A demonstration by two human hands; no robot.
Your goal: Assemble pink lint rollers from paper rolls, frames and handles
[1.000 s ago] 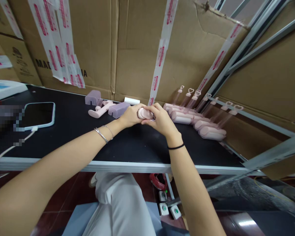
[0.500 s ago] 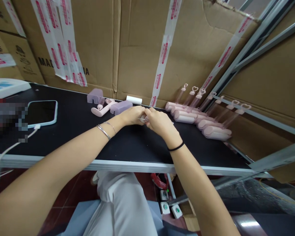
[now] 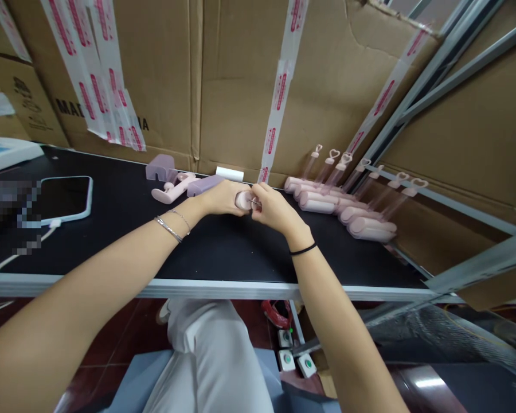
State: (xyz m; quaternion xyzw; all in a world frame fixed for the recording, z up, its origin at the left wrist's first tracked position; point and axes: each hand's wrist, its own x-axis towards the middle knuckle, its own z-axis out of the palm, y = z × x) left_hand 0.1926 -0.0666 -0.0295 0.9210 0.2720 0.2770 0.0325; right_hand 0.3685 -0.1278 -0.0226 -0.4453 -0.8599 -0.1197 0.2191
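Note:
My left hand is closed around a pale pink piece with a round end, and the fingers hide most of it. Close against it, my right hand pinches a thin metal pin-like tool that points at the round end. Both hands are raised over the black tabletop. Just behind my left hand lie a translucent purple block, a pale pink curved part, another purple block with a notch, and a white cylinder.
Several pink cylinders with clear tubes and heart-shaped tops lie in a row at right. A phone with a white cable lies at left. Taped cardboard walls the back; a metal frame stands at right.
My hands have turned so the pale pink round end now shows between them. My right fingers have shifted slightly on the thin tool. The whole view has moved a little.

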